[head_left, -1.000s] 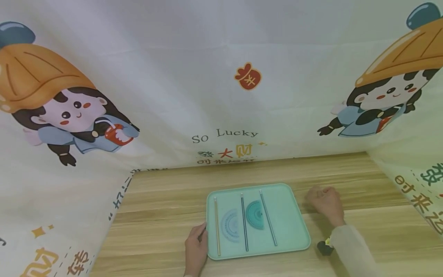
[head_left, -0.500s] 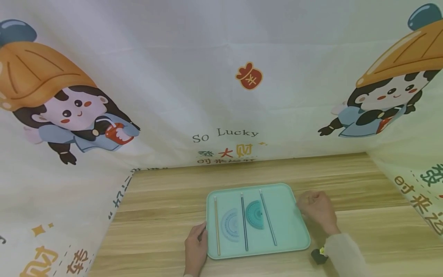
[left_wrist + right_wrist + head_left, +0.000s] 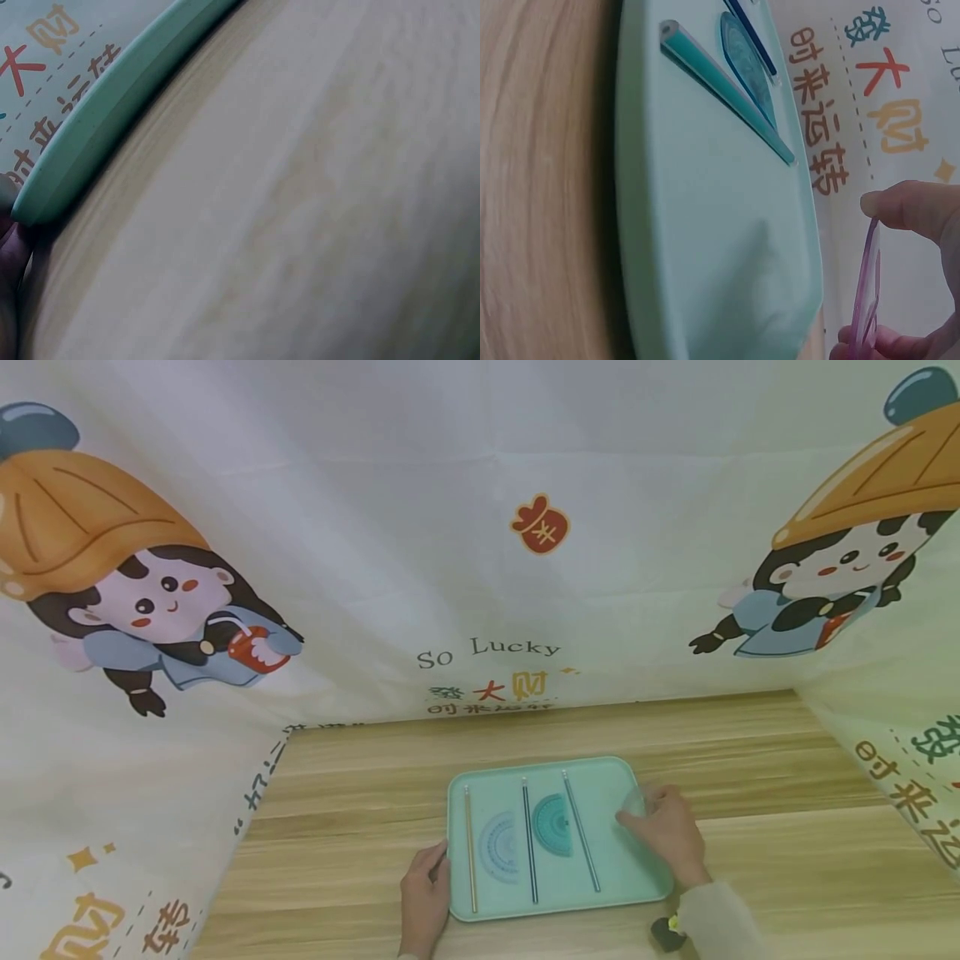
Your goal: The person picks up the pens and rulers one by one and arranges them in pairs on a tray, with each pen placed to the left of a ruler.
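Note:
A mint-green tray point(image 3: 626, 860) lies on the wooden table, its left edge gripped by my left hand point(image 3: 425, 893). In the left wrist view, fingers meet the corner of the tray rim point(image 3: 105, 112). My right hand point(image 3: 671, 835) is over the tray's right side, pinching a thin, clear pink protractor point(image 3: 868, 289) between thumb and fingers. From left to right on the tray lie a gold pencil point(image 3: 471, 852), a clear blue protractor point(image 3: 498, 847), a dark blue pencil point(image 3: 529, 843), a teal protractor point(image 3: 551, 824) and a teal pencil point(image 3: 582, 833).
The wooden table point(image 3: 352, 827) extends around the tray. A white printed cloth point(image 3: 375, 568) forms walls at the back and both sides. A dark object with a yellow flower point(image 3: 667, 933) is at the right sleeve's cuff.
My right hand has moved left from beside the tray to over its right edge, bringing the clear protractor with it. My left hand keeps its place on the tray.

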{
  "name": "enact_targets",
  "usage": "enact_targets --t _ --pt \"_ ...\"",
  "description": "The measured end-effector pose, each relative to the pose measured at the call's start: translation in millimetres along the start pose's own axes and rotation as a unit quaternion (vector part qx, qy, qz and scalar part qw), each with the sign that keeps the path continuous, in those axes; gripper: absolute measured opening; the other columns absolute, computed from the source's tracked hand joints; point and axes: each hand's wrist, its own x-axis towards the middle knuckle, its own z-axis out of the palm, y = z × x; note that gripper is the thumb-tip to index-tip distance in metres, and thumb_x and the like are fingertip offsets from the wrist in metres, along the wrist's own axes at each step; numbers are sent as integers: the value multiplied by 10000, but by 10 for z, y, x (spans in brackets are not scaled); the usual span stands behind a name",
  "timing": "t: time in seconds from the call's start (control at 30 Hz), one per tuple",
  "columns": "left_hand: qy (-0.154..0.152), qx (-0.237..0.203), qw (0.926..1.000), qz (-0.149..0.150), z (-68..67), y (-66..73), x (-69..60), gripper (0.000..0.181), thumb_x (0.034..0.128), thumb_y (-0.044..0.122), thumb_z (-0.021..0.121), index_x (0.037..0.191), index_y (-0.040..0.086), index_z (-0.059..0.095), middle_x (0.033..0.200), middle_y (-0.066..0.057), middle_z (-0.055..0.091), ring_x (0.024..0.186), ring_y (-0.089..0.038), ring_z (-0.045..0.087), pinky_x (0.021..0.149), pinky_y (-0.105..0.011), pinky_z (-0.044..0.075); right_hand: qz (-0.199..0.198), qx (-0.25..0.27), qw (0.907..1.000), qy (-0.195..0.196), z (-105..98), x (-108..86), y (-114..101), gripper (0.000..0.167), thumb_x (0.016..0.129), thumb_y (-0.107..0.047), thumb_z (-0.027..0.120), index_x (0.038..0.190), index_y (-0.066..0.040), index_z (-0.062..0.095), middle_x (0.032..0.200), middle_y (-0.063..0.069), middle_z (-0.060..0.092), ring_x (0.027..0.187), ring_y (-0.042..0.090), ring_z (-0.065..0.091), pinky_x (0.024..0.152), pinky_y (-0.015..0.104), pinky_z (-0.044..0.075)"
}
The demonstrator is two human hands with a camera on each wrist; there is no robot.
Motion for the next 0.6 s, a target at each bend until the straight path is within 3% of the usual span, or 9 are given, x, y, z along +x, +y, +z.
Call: enact_targets --t 0.33,0.6 --pt "-13 0 10000 -58 -5 4 -7 282 938 50 541 1207 16 616 1159 -112 641 1119 -257 618 963 -310 570 55 -203 9998 -58 175 -54 -85 689 765 -345 733 1194 98 424 1034 306 596 863 380 624 633 470 590" --pt "-24 -14 9999 -111 16 -18 12 285 938 60 549 1212 26 617 1153 -103 644 1118 -244 620 968 -293 566 -80 -333 9994 32 319 -106 -118 673 739 -321 742 1174 94 440 1087 296 575 909 391 616 712 544 579"
